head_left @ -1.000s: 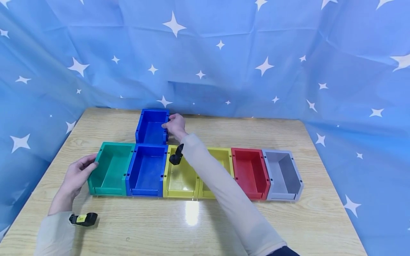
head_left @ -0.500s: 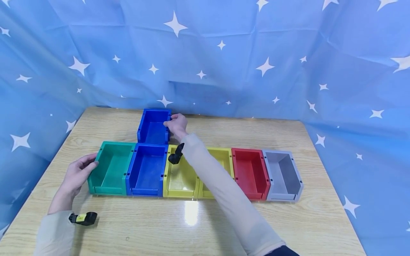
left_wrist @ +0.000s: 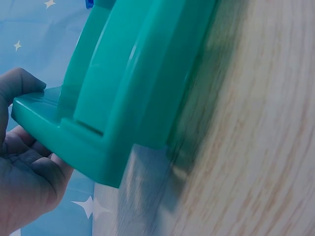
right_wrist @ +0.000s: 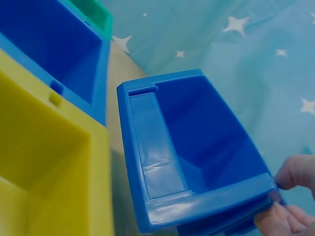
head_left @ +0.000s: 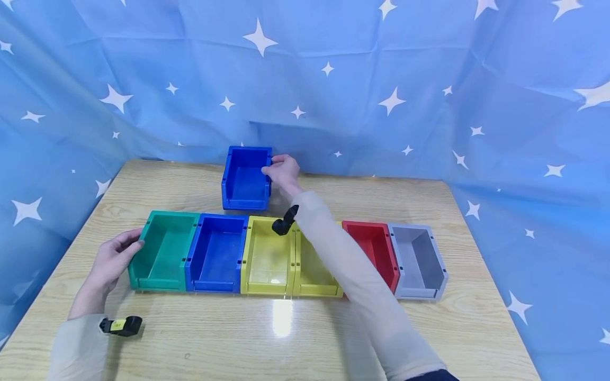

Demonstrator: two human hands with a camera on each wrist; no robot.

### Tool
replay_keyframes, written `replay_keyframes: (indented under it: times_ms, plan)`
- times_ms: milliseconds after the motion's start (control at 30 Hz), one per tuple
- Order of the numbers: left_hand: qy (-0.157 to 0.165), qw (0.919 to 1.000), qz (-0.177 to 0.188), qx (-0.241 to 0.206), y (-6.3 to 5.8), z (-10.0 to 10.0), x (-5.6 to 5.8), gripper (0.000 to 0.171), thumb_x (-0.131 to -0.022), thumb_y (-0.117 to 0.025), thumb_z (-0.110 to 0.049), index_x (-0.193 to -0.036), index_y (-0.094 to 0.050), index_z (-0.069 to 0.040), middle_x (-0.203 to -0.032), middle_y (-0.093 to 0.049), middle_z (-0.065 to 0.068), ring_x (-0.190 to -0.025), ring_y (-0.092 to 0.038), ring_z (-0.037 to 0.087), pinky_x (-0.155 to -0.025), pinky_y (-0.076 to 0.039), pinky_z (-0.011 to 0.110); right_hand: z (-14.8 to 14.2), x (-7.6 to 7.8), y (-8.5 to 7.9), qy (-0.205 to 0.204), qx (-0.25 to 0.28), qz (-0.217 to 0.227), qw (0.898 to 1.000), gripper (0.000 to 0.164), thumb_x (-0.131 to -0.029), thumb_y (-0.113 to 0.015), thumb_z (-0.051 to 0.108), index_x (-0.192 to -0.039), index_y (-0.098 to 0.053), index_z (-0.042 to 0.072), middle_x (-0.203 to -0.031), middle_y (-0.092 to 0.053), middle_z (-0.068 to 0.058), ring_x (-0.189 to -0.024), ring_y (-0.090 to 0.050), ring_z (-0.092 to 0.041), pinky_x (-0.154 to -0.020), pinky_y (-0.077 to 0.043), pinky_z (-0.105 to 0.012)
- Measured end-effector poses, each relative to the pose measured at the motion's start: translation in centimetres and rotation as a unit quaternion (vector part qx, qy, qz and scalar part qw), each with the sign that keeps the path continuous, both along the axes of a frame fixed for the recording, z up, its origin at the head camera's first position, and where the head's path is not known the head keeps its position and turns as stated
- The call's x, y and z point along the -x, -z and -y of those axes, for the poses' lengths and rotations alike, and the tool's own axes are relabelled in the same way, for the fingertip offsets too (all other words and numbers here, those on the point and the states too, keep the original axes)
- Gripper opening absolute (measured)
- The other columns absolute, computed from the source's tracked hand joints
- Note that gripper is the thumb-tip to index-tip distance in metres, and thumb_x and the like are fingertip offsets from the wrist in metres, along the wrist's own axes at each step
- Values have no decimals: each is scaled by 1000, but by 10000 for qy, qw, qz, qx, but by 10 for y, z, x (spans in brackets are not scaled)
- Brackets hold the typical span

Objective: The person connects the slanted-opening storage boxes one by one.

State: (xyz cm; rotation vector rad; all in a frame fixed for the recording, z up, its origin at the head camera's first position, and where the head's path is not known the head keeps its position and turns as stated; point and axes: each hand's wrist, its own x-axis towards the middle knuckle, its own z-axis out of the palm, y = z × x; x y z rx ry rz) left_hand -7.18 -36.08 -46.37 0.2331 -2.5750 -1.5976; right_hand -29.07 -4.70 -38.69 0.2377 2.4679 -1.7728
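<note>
My right hand (head_left: 284, 172) pinches the right side wall of a blue storage bin (head_left: 247, 180), thumb inside and fingers outside. The bin is raised behind the row of bins; in the right wrist view its front lip (right_wrist: 155, 147) faces the camera. At the row's left end, my left hand (head_left: 114, 256) grips the left wall of a green storage bin (head_left: 164, 251). In the left wrist view the thumb and fingers lie on either side of that wall (left_wrist: 59, 128).
To the right of the green bin stand another blue bin (head_left: 219, 254), two yellow bins (head_left: 269, 254), a red bin (head_left: 371, 243) and a grey bin (head_left: 419, 262), side by side on the wooden table (head_left: 214, 338). A starry blue curtain (head_left: 333, 79) hangs behind.
The right hand has lifted the rear blue bin and carried it to the right, away from behind the row's blue bin. The left hand stays on the green bin.
</note>
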Motion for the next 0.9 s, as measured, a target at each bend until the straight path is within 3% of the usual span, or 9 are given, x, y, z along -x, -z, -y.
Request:
replay_keyframes:
  times_ms: [433, 667, 900]
  plan:
    - [-145, 9999, -62, 70, 1, -1, 0, 41, -98, -48, -18, -130, -47, 8, -97, -48, -30, -89, -46, -11, -70, -42, 5, -65, -7, -30, -123, 161, -188, 9996, 33, -79, -72, 5, -110, -60, 4, -98, -61, -9, -86, -58, -20, -73, -53, -28]
    - [-316, 9995, -27, -5, 0, -2, -1, 31, -98, -48, -16, -124, -55, -2, -96, -47, -30, -88, -45, -10, -70, -41, 4, -101, -12, -38, -190, 59, -209, 9996, 33, -80, -69, 3, -111, -59, 5, -97, -59, -8, -84, -57, -20, -79, -53, -36]
    - [-424, 9988, 164, 197, -3, 0, -3, 40, -99, -45, -20, -129, -49, 5, -97, -43, -29, -88, -42, -10, -69, -39, 4, -135, -18, -41, -171, 63, -236, 9996, 35, -81, -67, 1, -115, -58, 1, -97, -57, -8, -86, -54, -20, -74, -53, -30]
